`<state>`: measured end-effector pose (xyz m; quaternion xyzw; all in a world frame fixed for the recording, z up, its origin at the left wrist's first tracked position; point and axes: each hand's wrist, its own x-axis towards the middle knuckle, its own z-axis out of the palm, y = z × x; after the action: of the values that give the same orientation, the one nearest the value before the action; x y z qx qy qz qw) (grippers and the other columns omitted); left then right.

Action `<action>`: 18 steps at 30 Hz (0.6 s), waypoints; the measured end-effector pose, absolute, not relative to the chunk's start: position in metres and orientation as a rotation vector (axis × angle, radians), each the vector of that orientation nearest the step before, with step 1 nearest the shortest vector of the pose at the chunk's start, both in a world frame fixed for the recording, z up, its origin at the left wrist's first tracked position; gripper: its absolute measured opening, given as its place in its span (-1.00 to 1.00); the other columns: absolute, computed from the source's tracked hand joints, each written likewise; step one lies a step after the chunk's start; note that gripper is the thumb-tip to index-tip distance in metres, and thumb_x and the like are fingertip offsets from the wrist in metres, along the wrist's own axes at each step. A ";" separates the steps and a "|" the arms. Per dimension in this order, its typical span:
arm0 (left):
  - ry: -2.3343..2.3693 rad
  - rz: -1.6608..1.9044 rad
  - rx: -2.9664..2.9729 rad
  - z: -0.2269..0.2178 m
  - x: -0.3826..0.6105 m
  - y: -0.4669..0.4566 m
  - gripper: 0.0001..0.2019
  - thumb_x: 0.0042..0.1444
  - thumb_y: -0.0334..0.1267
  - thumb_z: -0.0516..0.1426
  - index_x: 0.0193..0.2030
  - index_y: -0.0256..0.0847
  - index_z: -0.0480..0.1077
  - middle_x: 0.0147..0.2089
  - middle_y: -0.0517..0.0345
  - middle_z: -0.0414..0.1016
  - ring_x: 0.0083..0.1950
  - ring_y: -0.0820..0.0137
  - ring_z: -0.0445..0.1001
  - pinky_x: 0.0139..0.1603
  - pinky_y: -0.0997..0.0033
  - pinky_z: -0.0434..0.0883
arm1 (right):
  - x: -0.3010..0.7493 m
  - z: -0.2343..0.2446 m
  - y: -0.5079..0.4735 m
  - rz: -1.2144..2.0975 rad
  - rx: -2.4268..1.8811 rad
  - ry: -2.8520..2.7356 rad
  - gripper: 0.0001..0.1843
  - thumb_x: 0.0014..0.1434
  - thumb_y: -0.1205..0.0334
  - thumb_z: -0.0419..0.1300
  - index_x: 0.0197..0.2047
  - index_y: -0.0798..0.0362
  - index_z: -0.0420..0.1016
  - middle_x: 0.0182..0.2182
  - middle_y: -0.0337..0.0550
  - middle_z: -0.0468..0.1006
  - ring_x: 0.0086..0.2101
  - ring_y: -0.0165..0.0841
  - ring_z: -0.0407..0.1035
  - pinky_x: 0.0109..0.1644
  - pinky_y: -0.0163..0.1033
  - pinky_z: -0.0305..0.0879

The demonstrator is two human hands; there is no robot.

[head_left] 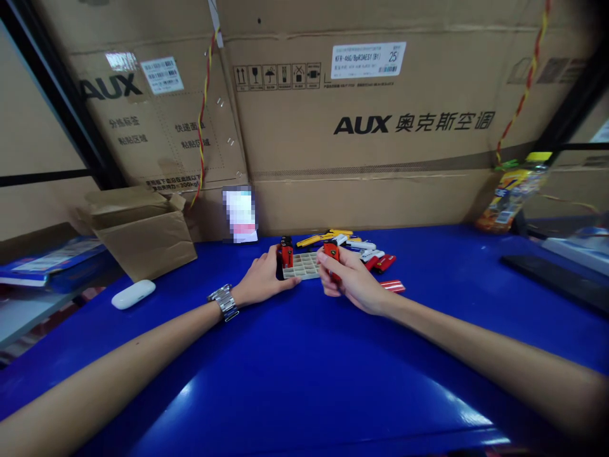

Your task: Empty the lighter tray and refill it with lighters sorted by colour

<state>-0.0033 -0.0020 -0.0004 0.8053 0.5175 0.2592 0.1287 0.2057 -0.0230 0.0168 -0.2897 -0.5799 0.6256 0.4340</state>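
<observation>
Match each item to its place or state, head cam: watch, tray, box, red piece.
Items:
1. watch
2. tray
3. box
4. red piece

Places or states:
A. flaps open
B. held in the right hand
C. on the left wrist
D. between the left hand and the right hand

Pairs: 1-C, 2-D, 3-A, 4-B

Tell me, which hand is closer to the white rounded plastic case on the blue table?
Left. The white rounded plastic case lies to the left of the left hand, apart from it. The right hand is farther away, on the left hand's other side.
</observation>
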 end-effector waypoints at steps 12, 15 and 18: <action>1.534 0.724 2.367 0.000 -0.005 -0.002 -0.26 -0.04 0.20 0.14 0.15 -0.27 0.10 0.04 -0.20 0.40 0.06 -0.01 0.39 0.00 0.01 0.34 | 0.207 0.026 -0.026 1.833 -0.929 -1.073 -0.40 0.20 -0.23 -0.27 -0.66 0.01 0.08 -0.80 -0.41 -0.10 -0.75 -0.55 -0.27 -0.71 -0.40 -0.34; 1.514 0.741 2.375 0.000 -0.005 -0.003 -0.29 -0.04 0.18 0.14 0.14 -0.25 0.12 0.05 -0.19 0.39 0.07 -0.01 0.38 0.02 0.00 0.33 | 0.207 0.030 -0.028 1.803 -0.899 -1.081 -0.43 0.20 -0.21 -0.19 -0.66 0.01 0.08 -0.80 -0.41 -0.09 -0.74 -0.55 -0.27 -0.71 -0.41 -0.33; 1.493 0.750 2.378 0.000 -0.005 -0.003 -0.28 -0.03 0.18 0.14 0.15 -0.25 0.12 0.04 -0.20 0.38 0.07 -0.01 0.38 0.03 -0.02 0.32 | 0.207 0.032 -0.029 1.801 -0.916 -1.082 -0.44 0.19 -0.22 -0.17 -0.66 0.00 0.04 -0.80 -0.42 -0.11 -0.73 -0.56 -0.31 -0.71 -0.40 -0.36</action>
<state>-0.0047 -0.0029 0.0004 0.8126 0.5101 0.2564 0.1172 0.2068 -0.0290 0.0317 -0.3641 -0.4300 0.7160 0.4121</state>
